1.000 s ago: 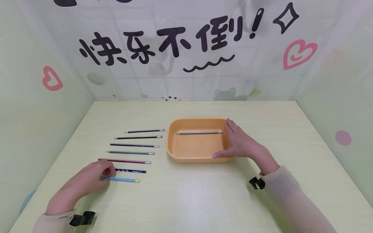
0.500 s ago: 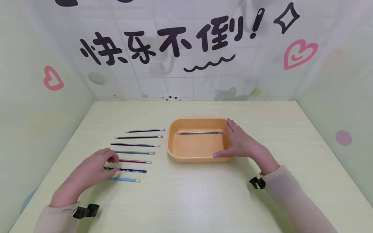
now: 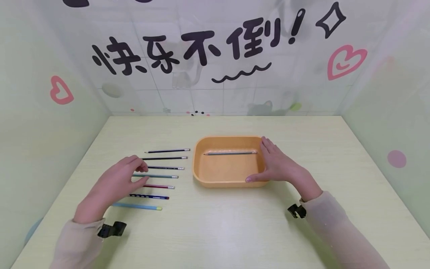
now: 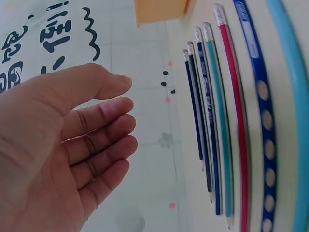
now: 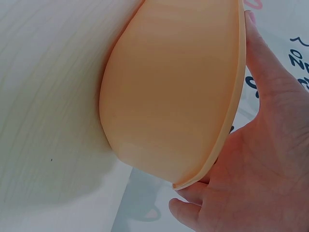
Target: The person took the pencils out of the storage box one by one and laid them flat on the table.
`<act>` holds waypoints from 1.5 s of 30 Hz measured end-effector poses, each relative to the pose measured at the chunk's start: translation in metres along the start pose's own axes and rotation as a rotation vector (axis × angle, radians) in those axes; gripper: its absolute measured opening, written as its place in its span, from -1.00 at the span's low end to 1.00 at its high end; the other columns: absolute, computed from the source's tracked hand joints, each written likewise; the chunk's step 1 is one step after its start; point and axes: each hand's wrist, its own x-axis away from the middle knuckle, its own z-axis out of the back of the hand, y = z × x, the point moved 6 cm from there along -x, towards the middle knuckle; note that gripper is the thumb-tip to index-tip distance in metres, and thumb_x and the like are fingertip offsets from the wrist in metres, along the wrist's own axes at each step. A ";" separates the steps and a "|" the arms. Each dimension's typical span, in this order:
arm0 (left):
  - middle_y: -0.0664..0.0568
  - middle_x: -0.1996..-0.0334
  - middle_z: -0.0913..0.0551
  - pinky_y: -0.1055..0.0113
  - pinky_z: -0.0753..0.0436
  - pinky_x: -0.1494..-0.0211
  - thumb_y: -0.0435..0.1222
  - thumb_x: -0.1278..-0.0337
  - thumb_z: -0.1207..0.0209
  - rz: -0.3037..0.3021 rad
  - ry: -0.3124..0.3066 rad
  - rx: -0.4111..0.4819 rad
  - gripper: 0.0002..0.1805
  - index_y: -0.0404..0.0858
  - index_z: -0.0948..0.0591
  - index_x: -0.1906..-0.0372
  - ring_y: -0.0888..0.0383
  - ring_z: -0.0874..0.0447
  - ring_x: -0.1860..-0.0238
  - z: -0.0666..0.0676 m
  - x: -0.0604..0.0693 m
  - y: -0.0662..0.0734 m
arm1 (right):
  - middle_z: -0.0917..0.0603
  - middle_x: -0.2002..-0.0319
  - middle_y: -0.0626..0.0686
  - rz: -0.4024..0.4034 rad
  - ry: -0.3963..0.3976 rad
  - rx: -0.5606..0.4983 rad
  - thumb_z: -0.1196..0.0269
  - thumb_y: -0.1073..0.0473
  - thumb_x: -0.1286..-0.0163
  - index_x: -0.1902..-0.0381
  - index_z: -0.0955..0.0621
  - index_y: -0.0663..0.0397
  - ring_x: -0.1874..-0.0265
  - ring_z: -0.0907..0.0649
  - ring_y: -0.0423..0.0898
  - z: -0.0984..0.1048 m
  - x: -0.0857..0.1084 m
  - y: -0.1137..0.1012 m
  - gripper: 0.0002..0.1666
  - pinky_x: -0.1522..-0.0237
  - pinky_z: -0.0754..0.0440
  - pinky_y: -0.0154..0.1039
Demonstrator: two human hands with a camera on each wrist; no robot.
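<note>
My left hand [image 3: 117, 181] hovers over a row of pencils, its fingers loosely curved and nothing between them. In the left wrist view the pencils lie apart from the hand, among them a teal pencil [image 4: 219, 121], a red pencil [image 4: 236, 96], a blue pencil with pale dots [image 4: 263, 111] and a light blue pencil [image 4: 292, 63]. Black pencils [image 3: 168, 151] lie at the back of the row. With thumb and fingers spread fairly straight, my right hand [image 3: 280, 164] rests on the right end of an orange plastic basin [image 3: 221, 185]. Inside the basin lies one grey-green pencil [image 3: 230, 153].
Pale wood-grain tabletop [image 3: 215, 228] carries everything. A whitish printed curtain [image 3: 221, 99] with dark characters and hearts stands behind it and along both sides. Dark wrist mounts [image 3: 112, 229] sit at the cuffs.
My left hand has moved away from the light blue pencil, back and to the right across the row, its thumb and fingers spreading. The right hand and the basin have stayed put.
</note>
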 end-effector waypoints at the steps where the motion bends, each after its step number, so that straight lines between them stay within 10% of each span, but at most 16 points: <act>1: -0.01 0.19 -0.63 0.02 -0.62 0.01 -0.26 -0.13 -0.31 -0.010 0.006 0.002 -0.82 -0.20 -0.60 0.20 -0.02 -0.62 0.09 0.001 -0.003 0.003 | 0.33 -0.58 0.33 0.000 0.001 0.001 -0.39 -0.47 -0.04 -0.53 0.19 0.46 -0.59 0.25 0.25 0.000 0.000 0.000 0.60 -0.57 0.17 0.22; 24: 0.00 0.15 -0.62 0.10 -0.63 -0.12 -0.23 -0.17 -0.32 -0.139 -0.009 0.117 -0.79 -0.22 -0.61 0.14 0.04 -0.60 0.04 -0.008 -0.075 0.065 | 0.31 -0.58 0.34 -0.005 0.010 0.001 -0.40 -0.48 -0.01 -0.52 0.17 0.46 -0.59 0.23 0.27 0.001 0.000 0.000 0.60 -0.57 0.14 0.22; 45: -0.08 0.13 -0.63 0.18 -0.59 -0.11 -0.23 -0.14 -0.34 -0.265 -0.135 0.271 -0.69 -0.32 -0.62 0.08 -0.03 -0.60 0.03 -0.043 -0.130 0.114 | 0.28 -0.58 0.35 -0.010 0.013 -0.004 -0.40 -0.49 0.00 -0.52 0.15 0.48 -0.59 0.21 0.28 0.001 0.000 0.001 0.61 -0.57 0.13 0.22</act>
